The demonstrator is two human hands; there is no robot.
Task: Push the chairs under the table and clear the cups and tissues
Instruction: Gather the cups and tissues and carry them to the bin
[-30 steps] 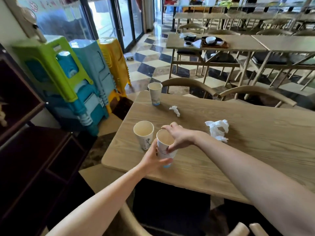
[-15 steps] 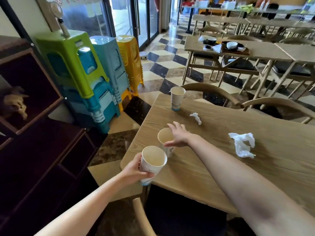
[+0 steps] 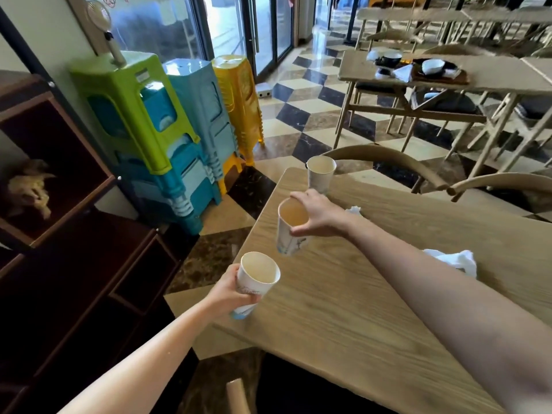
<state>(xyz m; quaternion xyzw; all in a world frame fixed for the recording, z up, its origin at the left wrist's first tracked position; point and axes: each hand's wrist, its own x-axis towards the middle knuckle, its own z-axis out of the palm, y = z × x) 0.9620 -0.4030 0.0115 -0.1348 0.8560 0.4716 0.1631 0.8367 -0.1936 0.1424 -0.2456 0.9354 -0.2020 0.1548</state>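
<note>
Wooden table (image 3: pixel 343 312), left grip (image 3: pixel 231 295) curled round near cup (image 3: pixel 255 285), right grip (image 3: pixel 321 215) pinching middle cup (image 3: pixel 287 239) by rim, cup prints unreadable

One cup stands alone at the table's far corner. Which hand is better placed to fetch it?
Right, probably. The right hand, gripping a lifted cup by its rim, is just short of the far cup; the left hand, holding the near cup, is back at the table's near edge.

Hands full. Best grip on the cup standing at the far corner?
Probably the far cup by its side wall just under the rim, coming from the near side: it stands upright, mouth open, and a chair back curves close behind it.
</note>
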